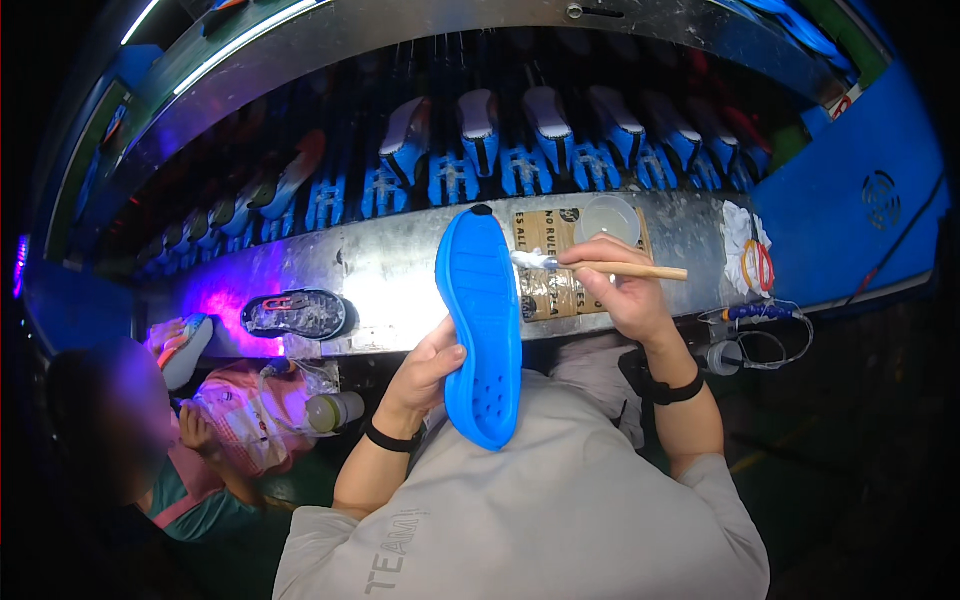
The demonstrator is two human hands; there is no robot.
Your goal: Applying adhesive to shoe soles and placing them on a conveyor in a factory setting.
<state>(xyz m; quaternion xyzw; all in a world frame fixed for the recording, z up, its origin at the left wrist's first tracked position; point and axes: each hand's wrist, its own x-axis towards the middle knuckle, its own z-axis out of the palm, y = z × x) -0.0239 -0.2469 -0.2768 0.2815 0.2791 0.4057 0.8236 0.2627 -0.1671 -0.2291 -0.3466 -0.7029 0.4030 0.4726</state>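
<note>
My left hand (428, 374) grips a bright blue shoe sole (480, 335) by its left edge, thumb on top. The sole stands lengthwise in front of my chest, its hollow inner side facing up, with a black spot at the far tip and small holes in the near end. In my right hand (622, 292) is a brush (648, 270) with a wooden handle, pinched between thumb and fingers. Its white-coated bristles point left, beside the sole's right edge; whether they touch it I cannot tell. Just beyond my right hand a round translucent tub (608, 214) rests on printed cardboard (548, 296).
A metal bench (385, 250) runs across, with a dark shoe part (298, 314) on its left. Behind it, several shoes (548, 112) stand on blue holders. White cloth with coloured rings (746, 250) lies at right. Another person (200, 470) sits at left holding a shoe (186, 355).
</note>
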